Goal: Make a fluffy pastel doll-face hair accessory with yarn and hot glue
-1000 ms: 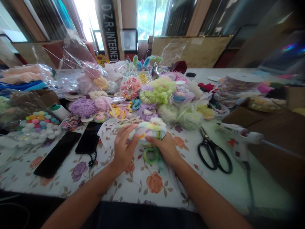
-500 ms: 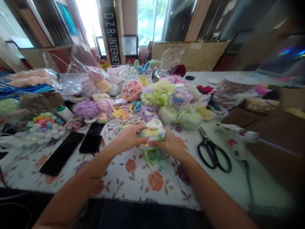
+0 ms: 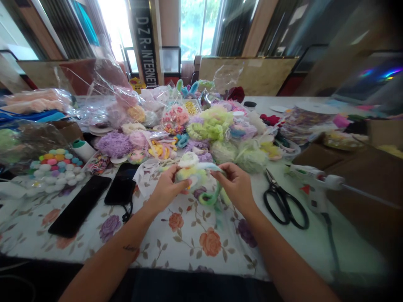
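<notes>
Stretching away to the far side, a long pale table (image 3: 264, 102). Over its near part, a white cloth printed with orange and purple roses (image 3: 157, 237). Piled along the middle, a broad heap of plastic-wrapped, pastel-coloured craft stuff (image 3: 176, 126) — lime-green gauzy bundles and lilac fluff at its near edge, clear crinkled wrappers standing up at the back. On the right, brown folded cardboard (image 3: 362, 176). In front of the heap at left, a clear bag of multicoloured and white small balls (image 3: 59, 167). Resting against the cardboard's left edge, a white glue gun with a red trigger (image 3: 315, 180), trailing a dark cord towards the near edge. On the cloth at left, lying aslant, a large black flat-screened phone (image 3: 80, 205), and just beside it, nearer the hands, a smaller black phone with a dark strap (image 3: 121, 184).

At centre, the left hand (image 3: 170, 184), closed round the left side of a soft, pale yellow, white and green fabric piece (image 3: 192, 176), thumb in front. Opposite, the right hand (image 3: 234, 182), thumb and fingers pinched on a soft pale blue-green strip (image 3: 212, 166) running across to the fabric piece. Held so between both hands, above the cloth and just in front of the heap. Right of the right hand, apart from it, black-handled metal scissors (image 3: 275, 188), blades pointing away. Below the strip, between the hands, a small curled green loop (image 3: 208, 198).
</notes>
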`<state>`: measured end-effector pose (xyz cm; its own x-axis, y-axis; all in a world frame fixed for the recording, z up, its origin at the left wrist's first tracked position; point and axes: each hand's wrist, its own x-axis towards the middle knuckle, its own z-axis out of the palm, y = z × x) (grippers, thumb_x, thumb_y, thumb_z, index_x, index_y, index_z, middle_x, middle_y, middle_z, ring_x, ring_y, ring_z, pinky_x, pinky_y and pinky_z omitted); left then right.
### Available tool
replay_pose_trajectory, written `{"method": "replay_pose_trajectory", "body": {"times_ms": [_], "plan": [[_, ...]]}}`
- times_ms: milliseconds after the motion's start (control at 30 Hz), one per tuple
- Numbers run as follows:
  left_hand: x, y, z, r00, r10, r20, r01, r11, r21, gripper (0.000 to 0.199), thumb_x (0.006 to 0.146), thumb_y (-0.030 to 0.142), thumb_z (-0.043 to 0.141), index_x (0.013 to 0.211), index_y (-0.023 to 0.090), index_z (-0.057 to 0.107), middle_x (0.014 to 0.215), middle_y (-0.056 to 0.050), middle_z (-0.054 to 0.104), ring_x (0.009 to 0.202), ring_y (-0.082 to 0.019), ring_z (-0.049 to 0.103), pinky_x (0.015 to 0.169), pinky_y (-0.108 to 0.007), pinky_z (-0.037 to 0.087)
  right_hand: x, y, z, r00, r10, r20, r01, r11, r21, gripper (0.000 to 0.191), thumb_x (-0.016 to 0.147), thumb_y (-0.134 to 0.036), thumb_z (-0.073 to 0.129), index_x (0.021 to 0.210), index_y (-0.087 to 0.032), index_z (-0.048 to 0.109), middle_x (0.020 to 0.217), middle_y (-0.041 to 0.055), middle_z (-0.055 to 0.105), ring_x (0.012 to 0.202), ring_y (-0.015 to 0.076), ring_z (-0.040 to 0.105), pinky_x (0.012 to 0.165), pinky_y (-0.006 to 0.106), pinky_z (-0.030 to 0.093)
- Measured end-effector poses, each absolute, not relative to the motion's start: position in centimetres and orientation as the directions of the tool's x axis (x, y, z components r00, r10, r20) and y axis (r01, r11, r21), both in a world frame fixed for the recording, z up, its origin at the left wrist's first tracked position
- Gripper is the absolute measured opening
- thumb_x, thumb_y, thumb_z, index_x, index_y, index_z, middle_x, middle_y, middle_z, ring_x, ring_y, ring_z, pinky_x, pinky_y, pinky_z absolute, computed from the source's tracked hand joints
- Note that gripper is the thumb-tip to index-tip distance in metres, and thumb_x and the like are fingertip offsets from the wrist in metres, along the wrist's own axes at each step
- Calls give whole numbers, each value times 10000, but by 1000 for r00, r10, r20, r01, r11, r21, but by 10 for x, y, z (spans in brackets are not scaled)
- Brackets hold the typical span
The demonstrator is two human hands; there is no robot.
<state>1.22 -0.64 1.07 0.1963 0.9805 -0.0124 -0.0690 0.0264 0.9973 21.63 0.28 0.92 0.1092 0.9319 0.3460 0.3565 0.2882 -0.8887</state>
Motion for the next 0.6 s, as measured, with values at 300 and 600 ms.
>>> {"method": "replay_pose_trajectory", "body": {"times_ms": [300, 600], "plan": [[17, -5, -7, 122, 990, 64, 81, -74, 994, 336, 742, 355, 709, 1002, 181, 585, 843, -15, 580, 721, -154, 603, 558, -265, 573, 203, -41, 69, -33, 920, 391, 403, 370, -837, 118, 797, -247, 593, 914, -234, 603, 611, -34, 566, 497, 131, 521, 458, 245, 421], [32, -14, -2, 102, 994, 40, 30, -43, 999, 366, 723, 503, 692, 971, 257, 583, 741, -7, 617, 649, -186, 618, 552, -325, 558, 133, -74, 60, -706, 290, 647, 437, 896, 75, 209, 895, -89, 458, 971, -116, 651, 668, 32, 609, 577, 175, 543, 544, 322, 463]]}}
